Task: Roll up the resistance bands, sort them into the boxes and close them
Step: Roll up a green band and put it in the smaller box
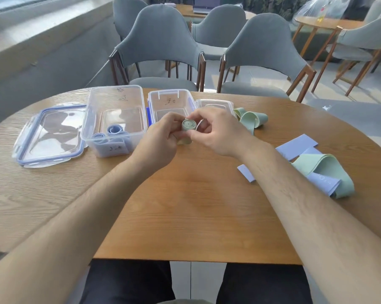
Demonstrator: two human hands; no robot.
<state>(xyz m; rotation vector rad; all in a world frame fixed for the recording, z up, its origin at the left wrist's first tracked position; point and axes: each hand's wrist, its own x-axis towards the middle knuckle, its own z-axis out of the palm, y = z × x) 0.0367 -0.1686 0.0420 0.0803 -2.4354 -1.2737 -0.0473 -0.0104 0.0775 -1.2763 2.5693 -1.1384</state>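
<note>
Both hands hold a tightly rolled green band (188,125) above the table, just in front of the right clear box (170,101). My left hand (162,137) grips the roll from the left; my right hand (215,130) pinches it from the right. The left clear box (115,99) holds rolled blue bands (115,130). A loose green band (252,119) lies right of the boxes. More blue bands (296,145) and a green band (329,170) lie unrolled at the right.
A blue-rimmed lid (50,134) lies flat left of the boxes. A second lid (215,104) rests behind my right hand. The round wooden table (196,205) has grey chairs (161,47) behind it.
</note>
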